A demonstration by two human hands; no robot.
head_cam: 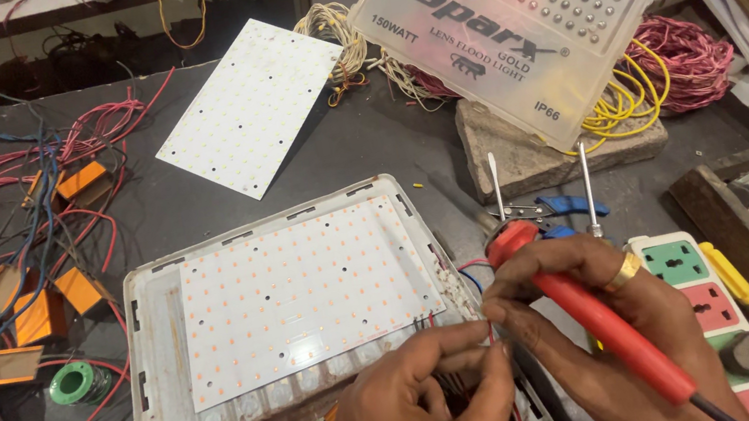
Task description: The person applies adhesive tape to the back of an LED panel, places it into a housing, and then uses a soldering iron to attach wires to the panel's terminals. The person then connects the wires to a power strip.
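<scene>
My right hand (603,304) grips a red-handled soldering iron (606,319), its tip pointing left toward the right edge of a white LED board (297,294). That board lies in a grey flood light housing (159,378) with a rusty lower part. My left hand (427,405) sits at the housing's lower right, fingers pinched on thin red and black wires (434,322) beside the iron's tip. The joint itself is hidden by my fingers.
A second white LED board (250,104) lies further back. A clear lens cover (528,7) leans on a stone block (527,154). Tangled red wires and orange driver modules (46,306) crowd the left. A solder spool (79,382), screwdrivers (589,190), pliers and a power strip (702,288) sit nearby.
</scene>
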